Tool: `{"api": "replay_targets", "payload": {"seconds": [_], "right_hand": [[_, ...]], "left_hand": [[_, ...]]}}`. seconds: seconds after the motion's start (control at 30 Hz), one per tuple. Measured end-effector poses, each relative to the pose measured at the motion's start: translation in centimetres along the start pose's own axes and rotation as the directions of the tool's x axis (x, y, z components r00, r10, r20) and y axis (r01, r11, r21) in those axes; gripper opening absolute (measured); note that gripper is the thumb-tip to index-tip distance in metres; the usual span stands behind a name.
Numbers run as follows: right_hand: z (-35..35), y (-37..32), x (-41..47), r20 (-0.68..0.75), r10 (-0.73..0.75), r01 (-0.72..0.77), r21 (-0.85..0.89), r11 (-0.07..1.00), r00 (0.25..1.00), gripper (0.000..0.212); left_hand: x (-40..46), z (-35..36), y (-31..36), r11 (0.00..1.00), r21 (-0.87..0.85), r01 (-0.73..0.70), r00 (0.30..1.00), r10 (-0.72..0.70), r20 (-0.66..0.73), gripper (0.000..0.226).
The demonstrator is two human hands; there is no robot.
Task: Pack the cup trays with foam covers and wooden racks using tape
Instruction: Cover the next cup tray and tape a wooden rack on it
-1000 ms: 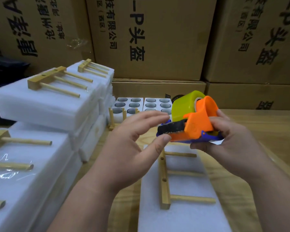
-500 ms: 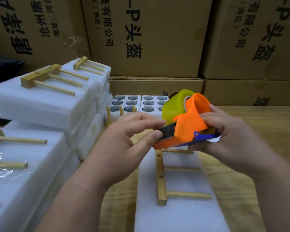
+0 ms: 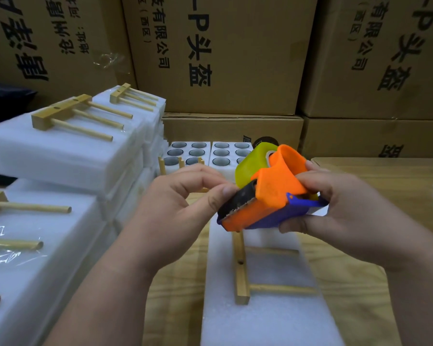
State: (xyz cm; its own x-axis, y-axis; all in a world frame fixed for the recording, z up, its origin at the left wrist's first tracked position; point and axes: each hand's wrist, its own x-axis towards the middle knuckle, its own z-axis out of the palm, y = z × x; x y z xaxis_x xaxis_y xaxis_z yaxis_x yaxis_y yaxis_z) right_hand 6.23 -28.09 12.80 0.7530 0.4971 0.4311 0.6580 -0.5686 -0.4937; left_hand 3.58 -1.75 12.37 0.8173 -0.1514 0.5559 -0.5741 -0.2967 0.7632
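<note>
My right hand point(image 3: 340, 211) grips an orange and blue tape dispenser point(image 3: 268, 196) that carries a yellow-green tape roll point(image 3: 250, 166), held above the table. The thumb and forefinger of my left hand point(image 3: 183, 206) pinch at the dispenser's black toothed front edge, where the tape end lies. Below the dispenser a white foam-covered tray point(image 3: 268, 315) lies on the wooden table point(image 3: 375, 290), with a wooden rack point(image 3: 243, 270) resting flat on top of it.
Finished foam packs with wooden racks point(image 3: 68, 116) are stacked at the left. Two open cup trays point(image 3: 210, 151) stand at the back by a wall of brown cartons point(image 3: 235, 58). A loose rack point(image 3: 163, 163) leans beside the cup trays.
My left thumb and forefinger have closed onto the dispenser's front edge. The dispenser has tilted, its front end dipping lower.
</note>
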Motion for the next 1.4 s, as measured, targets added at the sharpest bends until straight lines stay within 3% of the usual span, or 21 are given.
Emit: {"api": "replay_targets", "payload": {"seconds": [0.13,0.33,0.53,0.63,0.77,0.83,1.23,1.4], "right_hand": [[0.1,-0.7,0.2,0.001,-0.039,0.039,-0.053,0.998,0.999,0.036],[-0.3,-1.6,-0.3,0.058,0.062,-0.063,0.019,0.998,0.996,0.047],[-0.2,-2.4,-0.3,0.087,0.068,-0.073,0.046,0.996,0.994,0.040],[0.4,-2.6,-0.1,0.012,0.067,-0.068,0.121,0.990,0.998,0.031],[1.3,-2.9,0.2,-0.249,0.029,0.000,0.113,0.994,0.968,0.050],[1.3,-3.2,0.2,-0.314,0.019,0.005,0.077,0.997,0.949,0.049],[1.1,-2.6,0.1,-0.292,0.053,-0.029,0.088,0.996,0.955,0.045],[0.3,-2.0,-0.4,-0.292,0.069,-0.027,0.148,0.989,0.954,0.037]], "left_hand": [[0.2,0.7,0.3,0.998,-0.060,0.036,0.997,-0.040,-0.062,0.015],[0.1,0.5,0.5,0.970,-0.199,0.138,0.988,-0.148,-0.036,0.016],[0.2,0.5,0.4,0.985,-0.125,0.119,0.977,-0.139,-0.165,0.012],[0.3,0.8,0.5,0.979,-0.135,0.153,0.968,-0.176,-0.180,0.016],[0.3,1.1,1.0,0.928,-0.286,0.240,0.961,-0.269,-0.068,0.021],[0.4,1.3,1.2,0.916,-0.303,0.263,0.954,-0.294,-0.062,0.023],[0.3,1.5,0.7,0.965,-0.142,0.220,0.954,-0.243,-0.175,0.021],[0.5,0.5,1.1,0.963,-0.205,0.177,0.923,-0.235,-0.305,0.017]]}}
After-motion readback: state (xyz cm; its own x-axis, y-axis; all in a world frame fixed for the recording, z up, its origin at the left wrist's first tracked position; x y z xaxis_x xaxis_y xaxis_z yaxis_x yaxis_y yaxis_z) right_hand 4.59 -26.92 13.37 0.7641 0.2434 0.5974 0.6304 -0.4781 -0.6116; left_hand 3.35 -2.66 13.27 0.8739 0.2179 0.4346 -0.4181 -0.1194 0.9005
